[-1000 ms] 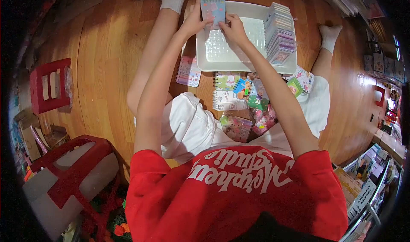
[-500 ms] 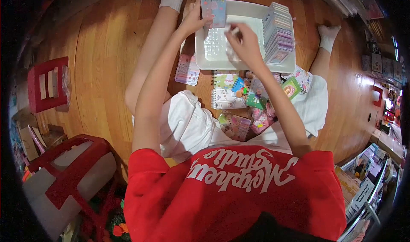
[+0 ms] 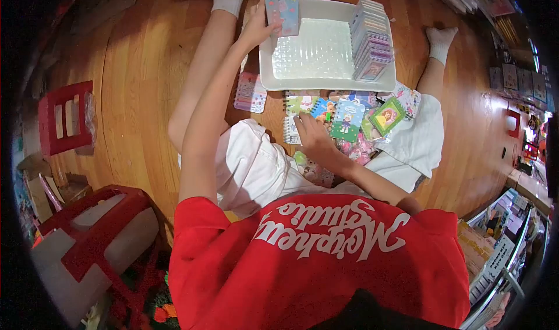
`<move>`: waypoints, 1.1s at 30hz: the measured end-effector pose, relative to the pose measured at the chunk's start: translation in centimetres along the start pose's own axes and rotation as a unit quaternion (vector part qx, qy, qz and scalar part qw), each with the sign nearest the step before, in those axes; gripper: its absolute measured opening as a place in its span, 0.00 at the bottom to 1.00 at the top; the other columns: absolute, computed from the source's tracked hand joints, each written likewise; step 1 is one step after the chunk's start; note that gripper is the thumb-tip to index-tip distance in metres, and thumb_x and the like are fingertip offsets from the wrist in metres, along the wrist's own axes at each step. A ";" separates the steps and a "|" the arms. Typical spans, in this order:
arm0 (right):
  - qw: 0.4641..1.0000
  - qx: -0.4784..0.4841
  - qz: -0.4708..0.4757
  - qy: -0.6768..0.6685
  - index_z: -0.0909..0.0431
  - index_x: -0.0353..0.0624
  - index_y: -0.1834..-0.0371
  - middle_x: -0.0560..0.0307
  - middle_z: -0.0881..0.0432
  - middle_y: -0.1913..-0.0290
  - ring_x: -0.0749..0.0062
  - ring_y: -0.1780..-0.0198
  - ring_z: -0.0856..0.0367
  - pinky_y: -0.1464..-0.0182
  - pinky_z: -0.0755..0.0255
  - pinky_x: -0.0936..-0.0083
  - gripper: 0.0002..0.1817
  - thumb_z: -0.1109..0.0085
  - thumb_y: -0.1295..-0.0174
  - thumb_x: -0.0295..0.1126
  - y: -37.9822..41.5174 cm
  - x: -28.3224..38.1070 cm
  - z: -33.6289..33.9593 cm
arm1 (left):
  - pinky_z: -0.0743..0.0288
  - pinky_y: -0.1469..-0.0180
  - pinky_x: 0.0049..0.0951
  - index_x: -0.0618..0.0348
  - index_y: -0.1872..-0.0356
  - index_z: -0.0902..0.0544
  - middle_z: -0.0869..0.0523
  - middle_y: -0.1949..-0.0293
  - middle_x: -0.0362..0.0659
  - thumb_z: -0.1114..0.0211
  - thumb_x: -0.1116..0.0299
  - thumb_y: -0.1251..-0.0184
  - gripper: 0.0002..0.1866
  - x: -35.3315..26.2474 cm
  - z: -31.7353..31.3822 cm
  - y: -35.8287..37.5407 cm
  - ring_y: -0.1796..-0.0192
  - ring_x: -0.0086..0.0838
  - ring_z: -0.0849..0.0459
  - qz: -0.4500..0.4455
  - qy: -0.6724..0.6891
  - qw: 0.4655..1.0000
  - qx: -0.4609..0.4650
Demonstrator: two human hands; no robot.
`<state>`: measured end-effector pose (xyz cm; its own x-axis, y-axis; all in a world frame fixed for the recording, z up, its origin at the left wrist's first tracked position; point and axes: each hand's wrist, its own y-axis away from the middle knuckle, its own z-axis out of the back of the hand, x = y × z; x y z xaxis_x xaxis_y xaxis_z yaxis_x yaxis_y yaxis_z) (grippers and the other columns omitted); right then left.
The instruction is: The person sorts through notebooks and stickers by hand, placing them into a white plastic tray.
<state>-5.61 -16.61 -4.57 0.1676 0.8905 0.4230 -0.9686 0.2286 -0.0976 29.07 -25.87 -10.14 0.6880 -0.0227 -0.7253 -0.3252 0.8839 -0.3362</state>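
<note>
Right hand (image 3: 311, 137) lowered, fingers spread flat on loose notebooks (image 3: 347, 120) just below tray (image 3: 268, 68); left hand (image 3: 256, 28) pinching upright notebook (image 3: 282, 7) at tray's far-left corner.

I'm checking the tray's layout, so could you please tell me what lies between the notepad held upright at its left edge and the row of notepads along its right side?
In the head view, only the white plastic tray's bare, bumpy floor.
</note>
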 end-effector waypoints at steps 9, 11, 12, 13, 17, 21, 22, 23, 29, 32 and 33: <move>0.990 0.108 -0.040 -0.082 0.34 0.31 0.37 0.42 0.30 0.47 0.50 0.45 0.30 0.47 0.34 0.60 0.39 0.30 0.53 0.35 2.0 0.7 -1.3 | 0.35 0.38 0.45 0.66 0.30 0.42 0.20 0.46 0.59 0.26 0.64 0.48 0.46 -0.4 0.2 -0.8 0.43 0.55 0.25 -0.048 0.062 0.997 -0.003; 0.995 0.082 -0.015 -0.052 0.34 0.35 0.36 0.43 0.30 0.46 0.50 0.44 0.30 0.46 0.35 0.59 0.38 0.30 0.52 0.35 3.3 0.3 -3.2 | 0.37 0.37 0.46 0.65 0.28 0.44 0.22 0.44 0.59 0.27 0.61 0.46 0.48 0.4 -0.3 -0.4 0.41 0.54 0.27 -0.053 -0.026 0.998 -0.037; 0.998 0.060 -0.006 -0.033 0.35 0.37 0.36 0.44 0.30 0.44 0.51 0.41 0.31 0.44 0.37 0.55 0.39 0.30 0.52 0.34 3.1 0.4 -2.6 | 0.39 0.35 0.46 0.64 0.27 0.46 0.25 0.41 0.58 0.28 0.59 0.45 0.49 1.9 -0.7 -0.7 0.39 0.54 0.30 -0.051 -0.004 0.999 -0.018; 0.997 0.072 0.008 0.000 0.35 0.37 0.36 0.44 0.31 0.44 0.51 0.40 0.32 0.44 0.37 0.54 0.39 0.30 0.53 0.34 2.6 0.1 -2.2 | 0.39 0.35 0.46 0.64 0.27 0.46 0.25 0.40 0.58 0.28 0.59 0.45 0.49 2.1 -0.7 -0.9 0.39 0.54 0.30 -0.043 0.010 0.999 -0.005; 0.983 0.177 0.002 0.052 0.34 0.38 0.37 0.46 0.31 0.42 0.53 0.38 0.34 0.44 0.39 0.53 0.38 0.29 0.54 0.33 0.3 -1.2 -1.3 | 0.41 0.33 0.45 0.64 0.27 0.46 0.26 0.39 0.58 0.28 0.61 0.44 0.48 2.1 -0.7 -0.5 0.37 0.53 0.31 -0.021 0.029 0.999 0.021; 0.965 0.252 -0.026 0.075 0.32 0.39 0.41 0.48 0.29 0.45 0.56 0.41 0.32 0.44 0.40 0.56 0.34 0.29 0.53 0.34 -1.3 -0.7 0.7 | 0.41 0.33 0.45 0.63 0.26 0.47 0.27 0.38 0.58 0.29 0.63 0.43 0.47 1.8 -0.6 -0.7 0.37 0.53 0.32 -0.026 0.033 0.999 0.015; 0.967 0.249 -0.009 0.060 0.30 0.39 0.43 0.48 0.29 0.46 0.58 0.41 0.32 0.44 0.41 0.56 0.32 0.29 0.52 0.34 -1.3 -0.9 0.8 | 0.41 0.32 0.45 0.63 0.26 0.47 0.27 0.38 0.58 0.29 0.63 0.43 0.47 1.3 -0.5 -0.5 0.37 0.53 0.33 -0.021 0.026 0.999 0.008; 0.968 0.246 0.008 0.044 0.29 0.39 0.45 0.48 0.29 0.46 0.59 0.42 0.32 0.44 0.41 0.55 0.30 0.29 0.52 0.34 -1.4 -1.4 1.0 | 0.41 0.32 0.45 0.62 0.26 0.47 0.28 0.38 0.58 0.28 0.64 0.43 0.47 0.9 -0.5 -0.3 0.37 0.53 0.33 -0.015 0.018 1.000 0.001; 0.967 0.140 -0.006 -0.213 0.24 0.37 0.55 0.49 0.23 0.55 0.61 0.49 0.25 0.47 0.34 0.61 0.22 0.29 0.48 0.39 -4.1 -2.7 7.5 | 0.42 0.32 0.45 0.61 0.26 0.47 0.28 0.38 0.57 0.27 0.65 0.45 0.48 2.0 -1.0 -0.3 0.36 0.52 0.33 -0.011 0.019 1.000 0.000; 0.910 0.054 -0.147 -0.384 0.23 0.36 0.55 0.53 0.18 0.59 0.70 0.56 0.20 0.55 0.28 0.71 0.20 0.31 0.42 0.40 -6.2 -3.7 9.6 | 0.41 0.32 0.45 0.59 0.26 0.47 0.28 0.38 0.57 0.27 0.66 0.45 0.48 1.7 -1.0 -0.3 0.35 0.52 0.34 -0.011 0.011 1.000 -0.004; 0.873 0.022 -0.204 -0.443 0.23 0.36 0.55 0.55 0.17 0.60 0.74 0.58 0.19 0.58 0.26 0.74 0.20 0.32 0.40 0.41 -7.2 -4.1 10.0 | 0.41 0.32 0.45 0.59 0.26 0.47 0.28 0.38 0.57 0.27 0.66 0.45 0.48 1.4 -0.9 -0.2 0.35 0.52 0.34 -0.008 0.007 1.000 -0.005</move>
<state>-1.13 -25.80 3.37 0.3110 0.0803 0.9470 -0.8710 0.4228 0.2502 29.50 -26.55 -11.62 0.6843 -0.0435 -0.7279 -0.3206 0.8786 -0.3539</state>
